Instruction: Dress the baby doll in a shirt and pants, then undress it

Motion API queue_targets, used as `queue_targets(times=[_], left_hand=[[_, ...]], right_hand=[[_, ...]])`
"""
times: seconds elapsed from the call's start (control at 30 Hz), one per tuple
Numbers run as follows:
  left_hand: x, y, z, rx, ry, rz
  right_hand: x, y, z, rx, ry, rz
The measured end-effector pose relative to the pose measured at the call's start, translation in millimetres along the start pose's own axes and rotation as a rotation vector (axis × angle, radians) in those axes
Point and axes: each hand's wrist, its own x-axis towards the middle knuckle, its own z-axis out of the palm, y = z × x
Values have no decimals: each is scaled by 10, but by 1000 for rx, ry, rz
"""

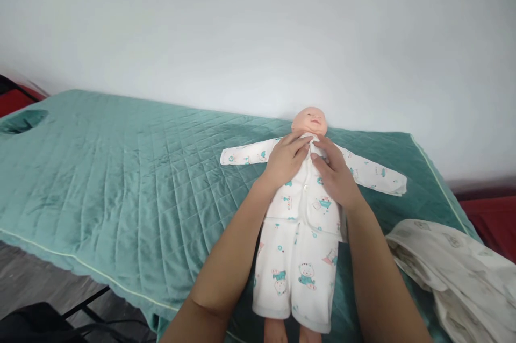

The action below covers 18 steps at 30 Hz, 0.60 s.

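A baby doll [309, 120] lies on its back, head away from me, in a white printed shirt [285, 202] and matching pants [306, 276]. Both shirt sleeves stretch out sideways. At the top of the shirt front, just under the doll's chin, my left hand [287, 159] has its bent fingers on the fabric edge. My right hand [334, 175] meets it from the other side, thumb and fingers closed on the opposite edge. What lies right under the fingertips is partly hidden. A button [306, 187] shows lower on the shirt front. The doll's feet [276, 330] stick out below the pants.
A green quilted cover [133, 181] lies over the long table or bed, which has a hole [22, 121] at its far left. Crumpled white printed cloth [463, 273] is at the right. A white wall [258, 42] stands behind. Something red [489, 222] is beyond the right edge.
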Motion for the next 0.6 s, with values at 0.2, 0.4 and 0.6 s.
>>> queue_targets(times=[0.2,0.4,0.6], left_hand=[[19,-4,-4,1,-17,15],[12,2,-1,14,-21,16],[4,-9,-3,25,-18,24]], right_hand=[[3,-9,-35,-55,-40,-8],[1,1,-33,-99,-84,-19],[-20,-37,12,-5,6,15]])
